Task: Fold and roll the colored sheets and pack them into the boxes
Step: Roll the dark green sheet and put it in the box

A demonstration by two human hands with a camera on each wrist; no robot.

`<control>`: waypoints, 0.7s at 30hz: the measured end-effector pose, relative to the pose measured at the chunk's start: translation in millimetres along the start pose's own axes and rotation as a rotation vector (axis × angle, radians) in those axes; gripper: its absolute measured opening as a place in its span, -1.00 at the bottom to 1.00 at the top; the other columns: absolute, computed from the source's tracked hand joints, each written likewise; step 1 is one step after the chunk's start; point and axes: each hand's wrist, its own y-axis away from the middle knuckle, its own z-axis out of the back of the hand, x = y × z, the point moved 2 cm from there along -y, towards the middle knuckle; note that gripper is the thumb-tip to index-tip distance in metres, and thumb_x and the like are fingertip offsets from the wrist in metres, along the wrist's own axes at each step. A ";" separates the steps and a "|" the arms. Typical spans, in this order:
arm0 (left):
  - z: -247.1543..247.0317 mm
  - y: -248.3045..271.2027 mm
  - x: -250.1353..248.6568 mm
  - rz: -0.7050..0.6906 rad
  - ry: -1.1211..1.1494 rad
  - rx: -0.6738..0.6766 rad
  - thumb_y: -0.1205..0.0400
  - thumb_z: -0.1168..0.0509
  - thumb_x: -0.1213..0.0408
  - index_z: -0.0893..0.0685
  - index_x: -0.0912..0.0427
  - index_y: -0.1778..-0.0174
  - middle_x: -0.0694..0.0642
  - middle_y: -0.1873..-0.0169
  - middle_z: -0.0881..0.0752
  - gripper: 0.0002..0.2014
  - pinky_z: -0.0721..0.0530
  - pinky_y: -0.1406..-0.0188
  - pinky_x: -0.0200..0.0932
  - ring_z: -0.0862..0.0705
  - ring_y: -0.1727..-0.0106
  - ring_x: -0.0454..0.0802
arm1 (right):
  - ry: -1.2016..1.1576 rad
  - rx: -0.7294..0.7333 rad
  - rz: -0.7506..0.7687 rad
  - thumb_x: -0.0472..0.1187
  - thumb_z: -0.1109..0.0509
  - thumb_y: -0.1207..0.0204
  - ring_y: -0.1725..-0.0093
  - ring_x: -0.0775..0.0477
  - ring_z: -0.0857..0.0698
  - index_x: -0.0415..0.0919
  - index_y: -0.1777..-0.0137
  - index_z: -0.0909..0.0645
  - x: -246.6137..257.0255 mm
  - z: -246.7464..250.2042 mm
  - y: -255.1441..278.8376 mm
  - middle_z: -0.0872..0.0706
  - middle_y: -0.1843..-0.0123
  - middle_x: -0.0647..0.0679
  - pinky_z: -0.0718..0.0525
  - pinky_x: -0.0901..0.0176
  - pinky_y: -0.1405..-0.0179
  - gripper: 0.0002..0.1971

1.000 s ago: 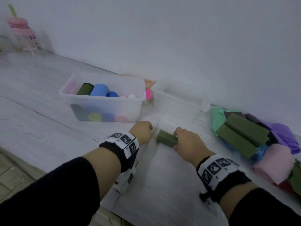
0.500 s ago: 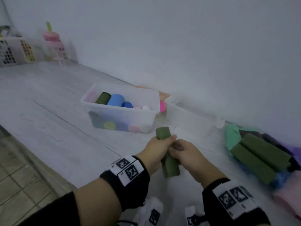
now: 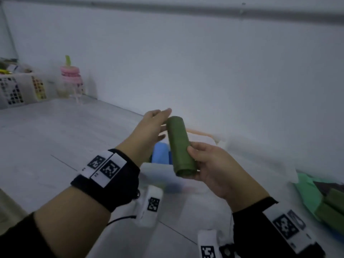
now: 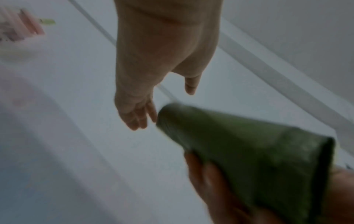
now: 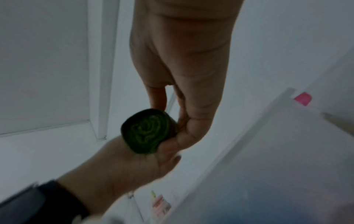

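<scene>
A dark green rolled sheet (image 3: 180,148) stands nearly upright in the air in front of the clear box (image 3: 154,171). My right hand (image 3: 193,162) grips its lower half, thumb on the near side. My left hand (image 3: 161,123) is open, its straight fingers (image 4: 138,118) against the roll's upper end (image 4: 172,119). In the right wrist view the roll's spiral end (image 5: 147,131) faces the camera between my right hand's thumb and fingers. A blue roll (image 3: 161,153) shows in the box behind the hands; the rest of the box's contents are hidden.
A second clear box (image 3: 247,155) sits to the right by the wall. Folded green sheets (image 3: 333,205) lie at the right edge. A white lattice basket (image 3: 20,88) and a pink bottle (image 3: 71,79) stand far left on the grey surface.
The roll went from lying on the surface to being lifted upright over the box. My left hand let go of its grip and now touches the top end with straight fingers.
</scene>
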 end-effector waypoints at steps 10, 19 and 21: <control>43.1 -32.7 59.9 -0.306 -1.431 0.396 -0.69 -0.08 0.08 -0.68 0.15 0.04 0.13 0.04 -0.64 -0.69 -0.54 0.17 -0.11 -0.62 0.01 0.13 | 1.366 -0.157 -0.324 -0.24 -0.20 -0.68 -0.22 -0.27 -0.64 -0.43 -0.24 -0.53 -9.8 -12.8 -100.0 -0.63 -0.26 -0.32 -0.62 0.08 -0.09 -0.72; 39.0 -36.9 62.2 -0.294 -1.606 0.412 -0.68 -0.07 0.27 -0.63 0.15 -0.20 0.15 -0.17 -0.58 -0.72 -0.61 -0.05 0.03 -0.63 -0.08 0.17 | 1.628 -0.071 -0.388 -0.08 -0.38 -0.55 -0.05 -0.16 -0.65 -0.27 0.01 -0.56 -27.9 -5.3 -133.3 -0.67 -0.12 -0.19 -0.50 0.21 0.16 -0.77; 38.9 -40.2 62.4 -0.266 -1.602 0.405 -0.67 -0.08 0.27 -0.63 0.14 -0.17 0.14 -0.16 -0.59 -0.73 -0.65 -0.04 0.06 -0.64 -0.07 0.16 | 1.642 -0.095 -0.371 -0.10 -0.36 -0.55 -0.26 -0.18 -0.59 -0.30 -0.25 -0.52 -35.0 -2.4 -135.2 -0.62 -0.27 -0.20 -0.47 0.16 -0.04 -0.65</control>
